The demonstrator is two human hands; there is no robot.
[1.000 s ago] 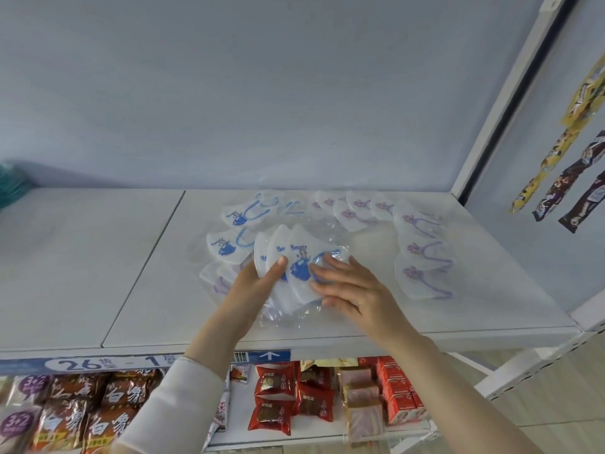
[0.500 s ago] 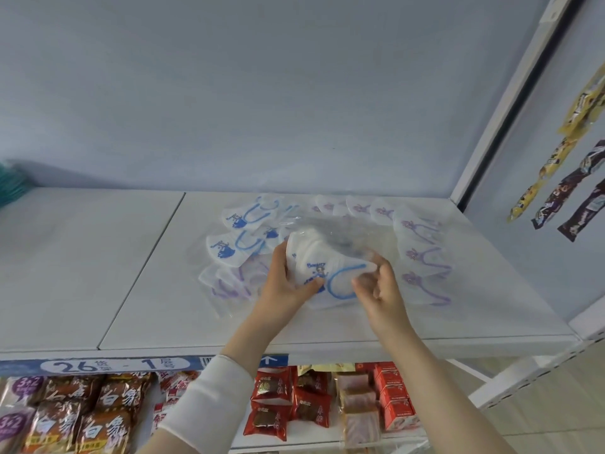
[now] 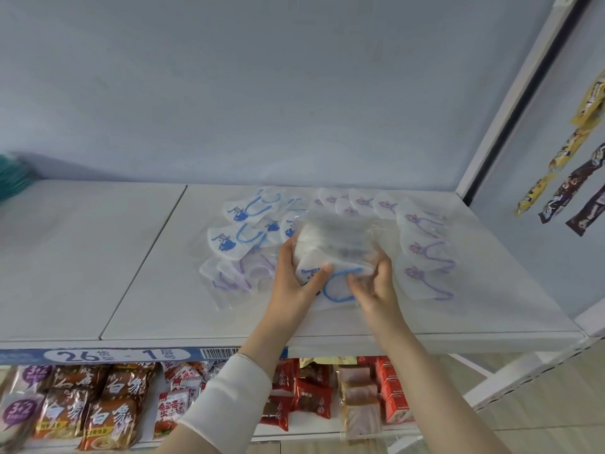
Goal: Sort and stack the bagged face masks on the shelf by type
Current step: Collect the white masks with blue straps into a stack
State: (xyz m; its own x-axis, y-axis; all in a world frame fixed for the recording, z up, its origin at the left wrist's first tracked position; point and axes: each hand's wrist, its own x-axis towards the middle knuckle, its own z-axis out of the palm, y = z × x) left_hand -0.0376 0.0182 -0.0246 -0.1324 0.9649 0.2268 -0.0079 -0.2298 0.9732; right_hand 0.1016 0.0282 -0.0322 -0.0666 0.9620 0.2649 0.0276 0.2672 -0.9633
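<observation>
Both hands hold a small stack of bagged blue-print masks (image 3: pixel 330 253) just above the white shelf (image 3: pixel 147 276). My left hand (image 3: pixel 294 280) grips its left edge, thumb on the top bag. My right hand (image 3: pixel 373 283) pinches the right edge. More blue-print bagged masks (image 3: pixel 242 227) lie fanned out behind and to the left. Purple-print bagged masks (image 3: pixel 425 257) lie in a curved row at the back and right. A few purple-print ones (image 3: pixel 229 273) lie under the blue ones at the left.
The shelf's front edge carries a blue label strip (image 3: pixel 98 355). Snack packets (image 3: pixel 82 407) and red packs (image 3: pixel 307 391) fill the shelf below. Candy bars (image 3: pixel 569 178) hang on the right panel. A teal object (image 3: pixel 13 178) sits at the far left.
The hands lifted the blue-print stack off the shelf and squared it between them. The top of the stack is now motion-blurred, tilted toward the back.
</observation>
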